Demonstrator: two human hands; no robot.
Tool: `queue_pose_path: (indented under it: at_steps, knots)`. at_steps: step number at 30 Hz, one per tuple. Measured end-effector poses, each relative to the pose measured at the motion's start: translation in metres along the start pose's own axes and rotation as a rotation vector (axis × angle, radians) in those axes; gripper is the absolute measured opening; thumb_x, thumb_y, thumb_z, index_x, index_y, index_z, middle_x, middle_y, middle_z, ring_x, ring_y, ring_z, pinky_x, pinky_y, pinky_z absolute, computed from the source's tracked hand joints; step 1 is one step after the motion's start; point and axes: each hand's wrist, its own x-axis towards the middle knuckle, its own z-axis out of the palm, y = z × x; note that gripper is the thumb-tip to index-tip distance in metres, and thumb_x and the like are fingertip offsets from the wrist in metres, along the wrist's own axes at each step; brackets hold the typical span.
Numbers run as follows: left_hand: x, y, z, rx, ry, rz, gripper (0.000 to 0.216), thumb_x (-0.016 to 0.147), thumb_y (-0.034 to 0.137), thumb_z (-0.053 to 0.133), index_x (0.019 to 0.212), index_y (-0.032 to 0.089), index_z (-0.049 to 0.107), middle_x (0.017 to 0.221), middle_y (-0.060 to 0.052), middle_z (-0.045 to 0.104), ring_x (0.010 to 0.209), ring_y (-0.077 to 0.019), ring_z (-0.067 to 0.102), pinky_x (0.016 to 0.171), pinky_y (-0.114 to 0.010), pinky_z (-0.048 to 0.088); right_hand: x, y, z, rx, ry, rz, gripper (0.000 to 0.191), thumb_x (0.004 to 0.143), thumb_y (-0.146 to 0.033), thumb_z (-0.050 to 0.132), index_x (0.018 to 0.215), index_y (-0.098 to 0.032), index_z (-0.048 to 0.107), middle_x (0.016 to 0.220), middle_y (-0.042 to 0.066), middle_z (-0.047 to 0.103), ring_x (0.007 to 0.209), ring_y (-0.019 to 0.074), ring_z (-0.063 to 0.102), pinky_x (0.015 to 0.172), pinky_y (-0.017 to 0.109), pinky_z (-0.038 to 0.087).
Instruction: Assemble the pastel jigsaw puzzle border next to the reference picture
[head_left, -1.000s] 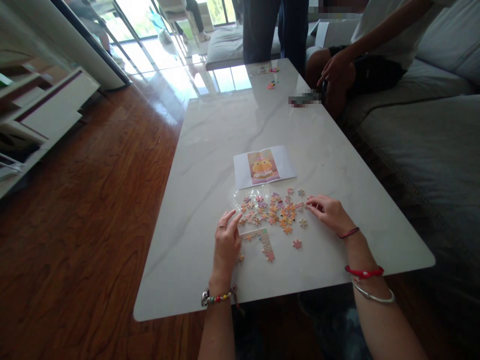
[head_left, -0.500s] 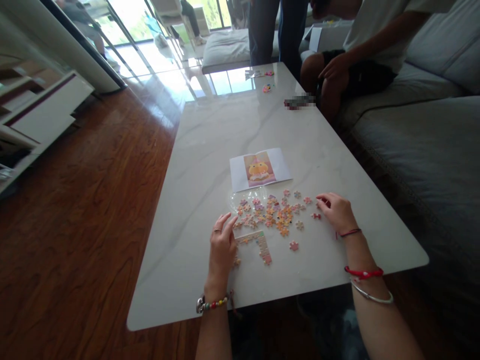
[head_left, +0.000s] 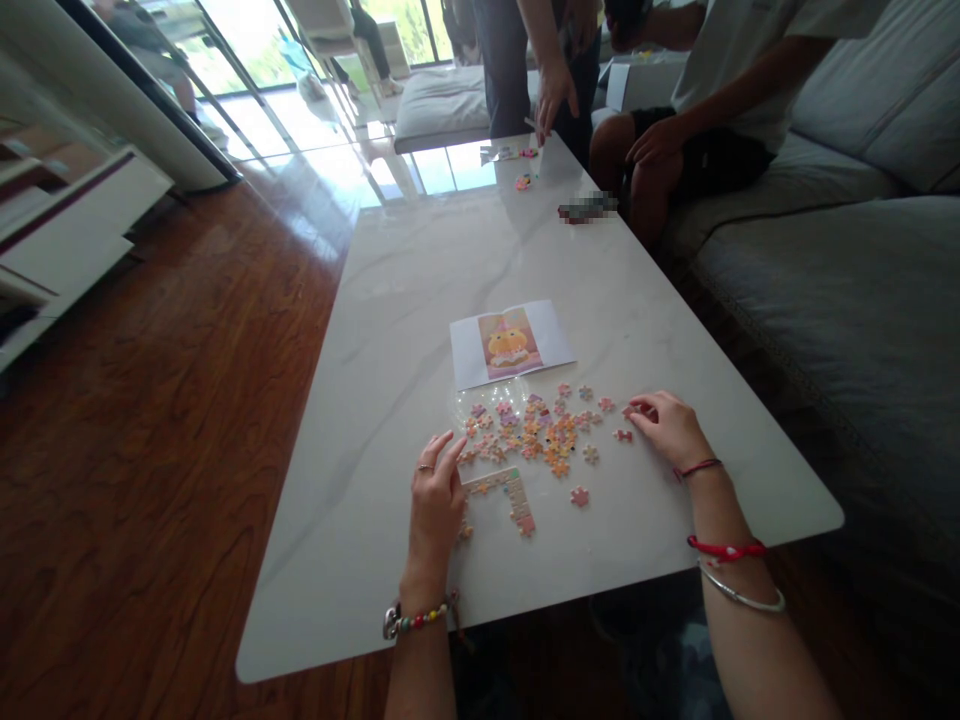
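Note:
My left hand (head_left: 435,490) hovers over the left side of the partly joined puzzle border (head_left: 517,500), fingers loosely apart, and it hides part of that border. Nothing shows in its fingers. At the right of the loose puzzle pieces (head_left: 532,428), my right hand (head_left: 670,428) pinches a small pink puzzle piece (head_left: 628,411) at the tabletop. Just below its fingertips lies a dark pink piece (head_left: 623,436). A single pink piece (head_left: 579,496) rests apart, to the right of the border. Behind the pile is a printed picture sheet (head_left: 465,350) with an orange pumpkin-like figure.
The white marbled table (head_left: 420,260) carries small colourful items (head_left: 523,182) and a blurred-out object (head_left: 587,207) at its far end. A standing person's hand (head_left: 555,95) reaches down there. Another person sits on the grey sofa (head_left: 817,260) at the right.
My right hand's fingertips have shifted slightly, and the pink piece between them now shows. A standing person's hand has come down to the far table end. The view has shifted a little.

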Motion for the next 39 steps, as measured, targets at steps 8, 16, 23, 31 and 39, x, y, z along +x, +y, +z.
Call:
queue_pose_path:
  at_steps: [8, 16, 23, 31, 39]
  knots:
    - [0.000, 0.001, -0.002, 0.011, -0.004, 0.007, 0.034, 0.083, 0.011, 0.034, 0.110, 0.020, 0.053, 0.117, -0.010, 0.050, 0.114, -0.0216, 0.043, 0.097, -0.045, 0.036, 0.000, -0.009, 0.000, 0.026, -0.129, -0.042, 0.014, 0.071, -0.021, 0.053, 0.080, -0.018, 0.064, 0.077, 0.003, 0.061, 0.068, 0.0129, 0.058, 0.067, 0.025, 0.044]
    - [-0.001, -0.001, -0.002, -0.005, 0.016, 0.001, 0.034, 0.082, 0.011, 0.036, 0.109, 0.022, 0.053, 0.116, -0.008, 0.050, 0.114, -0.0206, 0.043, 0.098, -0.045, 0.036, 0.000, -0.011, 0.000, 0.012, -0.117, -0.050, 0.014, 0.070, -0.019, 0.053, 0.078, -0.019, 0.064, 0.075, 0.002, 0.061, 0.065, 0.0123, 0.057, 0.065, 0.025, 0.044]
    - [-0.001, -0.002, -0.002, 0.001, 0.029, 0.005, 0.034, 0.081, 0.011, 0.036, 0.109, 0.022, 0.053, 0.116, -0.008, 0.050, 0.114, -0.0208, 0.043, 0.097, -0.044, 0.037, 0.001, -0.009, 0.001, -0.033, -0.014, -0.030, 0.017, 0.071, -0.023, 0.052, 0.081, -0.017, 0.064, 0.074, 0.003, 0.060, 0.062, 0.0129, 0.054, 0.063, 0.026, 0.044]
    - [-0.001, 0.000, -0.001, 0.010, 0.010, 0.005, 0.035, 0.081, 0.010, 0.036, 0.109, 0.021, 0.053, 0.117, -0.008, 0.050, 0.115, -0.0211, 0.042, 0.097, -0.043, 0.037, 0.002, -0.034, 0.003, 0.021, -0.015, -0.166, 0.018, 0.075, -0.024, 0.052, 0.086, -0.019, 0.064, 0.080, 0.004, 0.058, 0.065, 0.0134, 0.055, 0.066, 0.026, 0.044]
    - [0.000, 0.000, 0.000, 0.015, 0.016, 0.015, 0.033, 0.082, 0.011, 0.036, 0.109, 0.020, 0.054, 0.117, -0.009, 0.050, 0.115, -0.0208, 0.043, 0.097, -0.042, 0.037, -0.003, -0.062, 0.022, 0.005, -0.228, -0.317, 0.016, 0.075, -0.023, 0.054, 0.088, -0.022, 0.063, 0.085, 0.004, 0.057, 0.085, 0.0167, 0.052, 0.078, 0.030, 0.041]
